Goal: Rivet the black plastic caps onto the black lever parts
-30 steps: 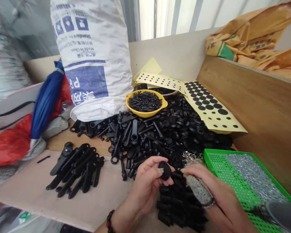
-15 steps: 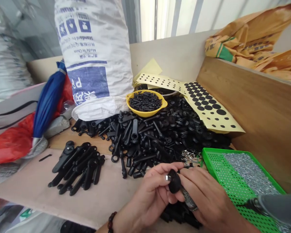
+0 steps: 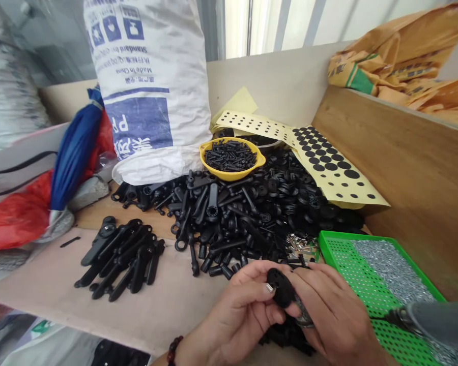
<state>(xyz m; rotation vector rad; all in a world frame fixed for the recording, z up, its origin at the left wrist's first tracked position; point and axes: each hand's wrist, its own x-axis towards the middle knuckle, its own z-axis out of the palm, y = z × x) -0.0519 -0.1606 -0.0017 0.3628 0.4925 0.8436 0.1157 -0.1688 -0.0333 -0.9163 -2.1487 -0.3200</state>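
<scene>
Both my hands meet low in the middle of the view. My left hand [image 3: 240,310] pinches a small black plastic part [image 3: 280,290] together with a little silver metal piece. My right hand [image 3: 328,315] grips the same black part from the right, a ring on one finger. Under my hands lies a dark heap of short black pieces [image 3: 286,338]. Just beyond my fingers spreads a big pile of black plastic levers and round parts [image 3: 248,213], with a small cluster of shiny metal clips [image 3: 301,244].
A green perforated tray [image 3: 339,259] of small silver hardware sits at right, a grey tool [image 3: 438,320] over it. A yellow bowl [image 3: 213,170] of black screws, yellow sticker sheets [image 3: 328,168], a white sack [image 3: 148,86], a row of assembled black levers [image 3: 118,256], a wooden side wall [image 3: 404,168].
My hands have lifted the black part off the dark heap and drawn it closer, both hands now closing around it; the view shifted slightly.
</scene>
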